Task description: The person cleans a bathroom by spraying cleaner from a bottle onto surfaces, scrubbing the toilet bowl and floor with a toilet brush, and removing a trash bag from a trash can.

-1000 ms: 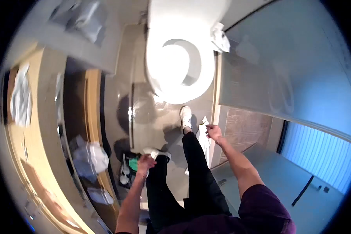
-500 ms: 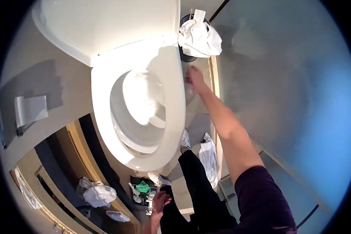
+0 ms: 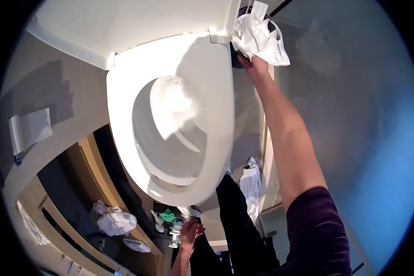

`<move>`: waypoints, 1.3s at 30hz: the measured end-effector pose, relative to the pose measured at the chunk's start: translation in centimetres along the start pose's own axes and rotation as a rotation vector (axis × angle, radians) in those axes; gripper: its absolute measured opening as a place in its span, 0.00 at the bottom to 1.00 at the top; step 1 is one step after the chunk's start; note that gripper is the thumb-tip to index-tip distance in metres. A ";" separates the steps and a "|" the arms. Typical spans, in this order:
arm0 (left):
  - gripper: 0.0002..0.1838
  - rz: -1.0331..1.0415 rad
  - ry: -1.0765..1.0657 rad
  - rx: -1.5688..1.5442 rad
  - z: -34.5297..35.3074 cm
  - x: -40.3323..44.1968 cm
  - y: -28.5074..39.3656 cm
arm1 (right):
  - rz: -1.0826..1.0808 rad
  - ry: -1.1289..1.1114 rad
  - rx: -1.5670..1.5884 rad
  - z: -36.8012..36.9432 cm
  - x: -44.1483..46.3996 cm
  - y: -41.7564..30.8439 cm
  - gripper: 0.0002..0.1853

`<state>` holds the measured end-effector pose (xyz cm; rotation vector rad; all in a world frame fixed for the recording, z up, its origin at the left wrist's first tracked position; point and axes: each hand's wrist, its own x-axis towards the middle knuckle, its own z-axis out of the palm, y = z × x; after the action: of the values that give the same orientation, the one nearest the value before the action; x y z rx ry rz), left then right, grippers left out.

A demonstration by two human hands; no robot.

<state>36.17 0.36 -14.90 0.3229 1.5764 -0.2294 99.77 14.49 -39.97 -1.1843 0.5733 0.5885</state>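
Observation:
My right hand (image 3: 255, 66) reaches to a dark trash bin (image 3: 237, 62) beside the toilet. It touches the underside of the crumpled white bag (image 3: 260, 39) that hangs over the bin, and its fingertips are partly hidden there. Low in the view, my left hand (image 3: 191, 233) hovers over my dark trouser leg. Its fingers are loosely bent and a little apart, with nothing visible between them. The white toilet (image 3: 221, 152) stands in the middle with its seat down and its lid (image 3: 124, 18) raised. Water shows inside the bowl.
A frosted glass panel (image 3: 354, 115) runs along the right. White cloth (image 3: 250, 188) lies on the floor near my leg. A small caddy of bottles and a green cloth (image 3: 167, 215) stands left of my foot. Toilet paper (image 3: 34, 129) hangs at the left wall.
My right hand has moved up from the floor beside the toilet to the bin and its white bag. My left hand stays near my leg. The view has shifted slightly.

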 end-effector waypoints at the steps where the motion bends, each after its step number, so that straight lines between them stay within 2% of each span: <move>1: 0.16 -0.001 -0.011 -0.001 0.0 -0.1 0.2 | 0.040 -0.020 -0.034 -1.4 0.1 0.1 0.20; 3: 0.15 -0.025 -0.008 0.094 -0.2 -0.8 0.2 | 0.103 -0.044 -0.030 -5.0 -0.6 1.3 0.19; 6: 0.15 -0.028 -0.050 0.130 -1.9 -1.0 -1.0 | 0.038 -0.016 -0.102 -8.0 -8.9 1.4 0.22; 8: 0.15 0.047 -0.098 0.171 -2.8 -1.7 -1.3 | 0.048 0.004 -0.122 -11.1 -14.6 1.9 0.24; 13: 0.15 0.084 -0.089 0.207 -7.8 -0.3 -3.7 | 0.116 0.161 -0.239 -24.1 -24.9 6.8 0.20; 16: 0.15 0.162 -0.109 0.316 -10.8 0.3 -4.1 | 0.161 0.201 -0.319 -29.4 -33.3 8.3 0.16; 19: 0.13 0.330 -0.148 0.390 -15.0 2.2 -5.0 | 0.117 0.219 -0.406 -35.2 -39.8 12.7 0.16; 21: 0.12 0.415 -0.137 0.390 -17.3 3.1 -5.4 | 0.079 0.213 -0.640 -38.4 -44.3 16.5 0.15; 22: 0.12 0.457 -0.133 0.347 -17.5 2.7 -4.6 | 0.084 0.210 -0.646 -38.5 -46.6 17.6 0.15; 24: 0.10 0.650 -0.061 0.503 -18.8 4.1 -4.0 | 0.052 0.093 -0.934 -37.9 -50.7 20.0 0.16; 25: 0.10 0.746 -0.061 0.531 -18.8 4.6 -3.1 | -0.026 0.039 -0.955 -38.3 -51.7 22.5 0.19; 26: 0.09 0.834 -0.060 0.565 -18.8 4.7 -2.3 | 0.007 0.025 -0.984 -38.5 -53.0 24.3 0.19; 28: 0.11 0.990 -0.127 0.449 -18.1 5.0 -0.7 | 0.112 -0.127 -1.130 -37.5 -54.2 27.2 0.25; 30: 0.14 1.081 -0.015 0.460 -17.3 5.4 1.0 | 0.061 -0.261 -1.178 -33.9 -56.1 29.4 0.24; 32: 0.17 1.174 0.212 0.574 -19.0 7.4 2.4 | 0.008 -0.395 -1.213 -31.6 -57.0 31.5 0.23; 34: 0.22 1.121 0.524 0.697 -22.5 9.9 3.8 | -0.027 -0.668 -1.310 -29.9 -57.1 33.5 0.20; 35: 0.27 1.014 0.670 0.748 -24.5 11.9 4.0 | -0.054 -0.783 -1.390 -28.7 -57.3 34.1 0.19; 36: 0.31 0.899 0.808 0.795 -26.6 14.2 3.8 | -0.047 -0.799 -1.396 -28.8 -56.6 35.8 0.19; 38: 0.44 0.485 0.569 0.636 -30.3 16.7 3.6 | -0.285 -0.981 -1.566 -30.1 -54.5 39.1 0.19; 39: 0.52 0.407 0.079 0.289 -34.4 21.9 1.6 | -0.185 -0.888 -1.681 -29.4 -54.3 39.8 0.20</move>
<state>4.12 15.01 -35.54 0.8759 1.5182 -0.1275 30.44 -9.51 -37.54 -2.1977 -1.0538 1.3977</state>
